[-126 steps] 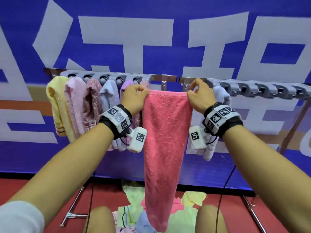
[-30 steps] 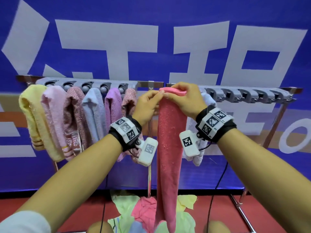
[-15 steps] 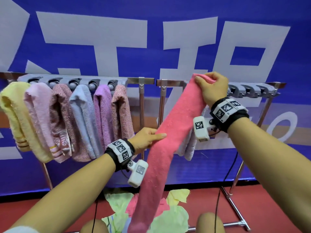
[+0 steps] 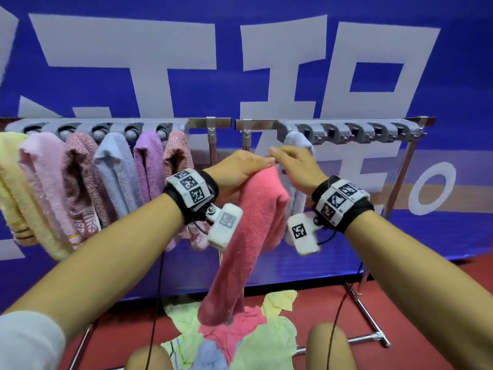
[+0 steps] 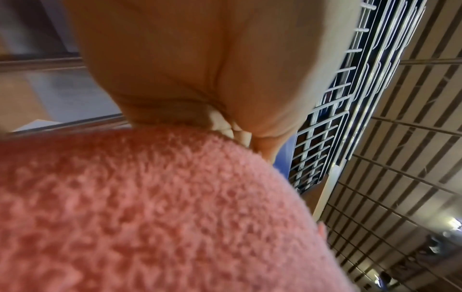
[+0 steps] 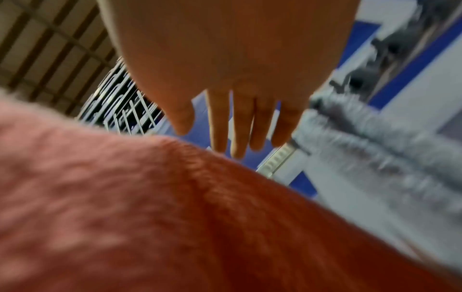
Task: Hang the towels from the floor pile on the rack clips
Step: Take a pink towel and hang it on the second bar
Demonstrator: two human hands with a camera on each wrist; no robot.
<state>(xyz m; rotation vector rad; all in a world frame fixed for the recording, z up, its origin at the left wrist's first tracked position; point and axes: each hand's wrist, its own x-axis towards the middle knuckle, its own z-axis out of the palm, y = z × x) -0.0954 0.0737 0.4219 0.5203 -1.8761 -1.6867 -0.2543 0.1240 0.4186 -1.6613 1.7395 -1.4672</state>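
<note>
Left hand [image 4: 237, 172] grips the folded pink towel [image 4: 256, 225], fingertips hidden; the right wrist view alone shows right hand [image 6: 232, 83] fingers [image 6: 240, 126] straight, holding nothing.

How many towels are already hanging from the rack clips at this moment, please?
7: six side by side on the left rack section, yellow through speckled pink; one pale blue towel on the right section, partly behind the right hand.

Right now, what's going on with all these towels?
A person is hanging towels on a rack of clips. The left hand grips the fold of a pink towel below the rail; the right hand hovers open beside it. Six towels hang on the left section, a pale one on the right. More lie in the floor pile.
</note>
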